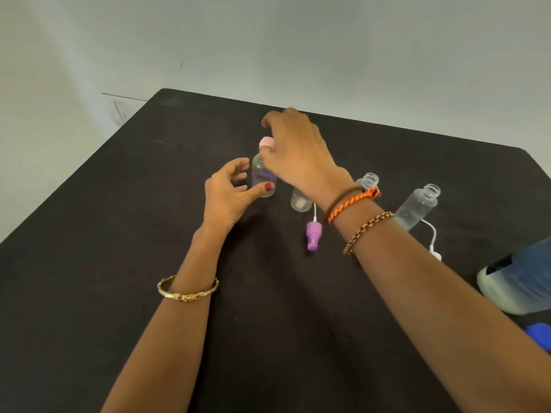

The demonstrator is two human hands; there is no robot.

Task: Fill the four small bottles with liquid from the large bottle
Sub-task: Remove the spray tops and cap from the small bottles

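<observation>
Nearest, at the right edge of the black table [119, 263], the large bottle [518, 281] is showing blurred, pale-based with bluish contents. Beyond it, a purple spray cap [312, 235] is lying near three uncapped clear small bottles [417, 207]. Farthest, the left hand [228, 193] is resting loose-fingered, thumb touching the clear pink-capped bottle [264, 174], while the right hand [298, 150] is pinching its cap.

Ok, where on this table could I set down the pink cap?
Bare table left of the left hand, also between both forearms. Crowded on the right: small bottles, purple sprayer, large bottle.
</observation>
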